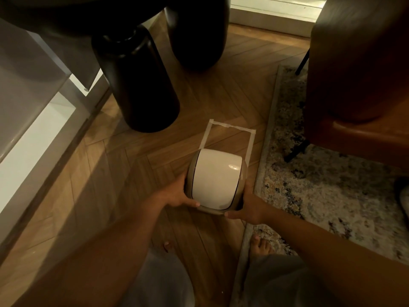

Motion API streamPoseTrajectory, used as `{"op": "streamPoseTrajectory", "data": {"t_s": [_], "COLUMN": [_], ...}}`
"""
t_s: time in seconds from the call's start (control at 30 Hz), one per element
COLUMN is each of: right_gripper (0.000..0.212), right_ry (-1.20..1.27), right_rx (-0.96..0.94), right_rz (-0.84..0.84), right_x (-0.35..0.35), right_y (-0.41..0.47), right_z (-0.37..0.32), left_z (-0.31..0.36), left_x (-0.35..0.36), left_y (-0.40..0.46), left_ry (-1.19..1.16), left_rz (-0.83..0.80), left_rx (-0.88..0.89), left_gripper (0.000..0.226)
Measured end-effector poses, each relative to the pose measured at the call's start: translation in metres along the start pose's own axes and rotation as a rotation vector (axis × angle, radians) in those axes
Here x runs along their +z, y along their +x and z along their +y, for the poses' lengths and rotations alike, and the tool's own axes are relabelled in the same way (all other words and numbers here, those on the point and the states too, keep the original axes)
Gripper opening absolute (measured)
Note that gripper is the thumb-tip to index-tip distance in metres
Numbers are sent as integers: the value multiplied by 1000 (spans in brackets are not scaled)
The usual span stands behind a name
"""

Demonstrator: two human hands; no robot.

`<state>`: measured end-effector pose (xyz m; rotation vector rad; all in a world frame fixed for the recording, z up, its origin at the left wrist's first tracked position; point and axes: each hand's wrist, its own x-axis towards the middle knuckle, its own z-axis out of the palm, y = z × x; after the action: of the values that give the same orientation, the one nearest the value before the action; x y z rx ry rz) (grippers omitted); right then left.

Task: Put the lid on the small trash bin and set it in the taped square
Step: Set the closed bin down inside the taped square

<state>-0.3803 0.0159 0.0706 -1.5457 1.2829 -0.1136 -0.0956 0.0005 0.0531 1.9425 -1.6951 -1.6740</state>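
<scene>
You've got the bin (215, 180), lid (213, 173) on, clasped btwn both hands: left hand (177, 193) on its left side, right hand (249, 207) on its right, thumbs on the near rim. Bin covers the near edge of the taped square (230, 129).

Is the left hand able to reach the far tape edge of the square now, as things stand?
Probably not freely: the left hand grips the trash bin, which sits between it and the far tape edge.
</scene>
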Motion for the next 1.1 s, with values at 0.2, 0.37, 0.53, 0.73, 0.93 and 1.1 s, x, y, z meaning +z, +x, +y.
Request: {"op": "streamPoseTrajectory", "data": {"t_s": [0.2,0.37,0.53,0.73,0.93,1.1], "right_gripper": [131,132,129,133,127,118], "right_ry": [5,-19,-33,8,-5,21], "right_rx": [-11,4,-5,-13,-32,-45], "right_rz": [61,110,174,172,234,265], "right_x": [-2,-7,-8,-12,-23,-25], "right_y": [4,6,6,8,31,54], "right_z": [10,17,20,26,26,25], "left_z": [2,6,8,12,13,9], "left_x": [5,10,12,17,15,8], "left_y": [5,13,21,33,52,66], "left_ry": [-28,-33,1,32,-58,-115], "left_rz": [68,127,139,170,252,336], "left_rx": [30,67,83,80,76,106], "left_gripper": [127,124,124,122,120,109]}}
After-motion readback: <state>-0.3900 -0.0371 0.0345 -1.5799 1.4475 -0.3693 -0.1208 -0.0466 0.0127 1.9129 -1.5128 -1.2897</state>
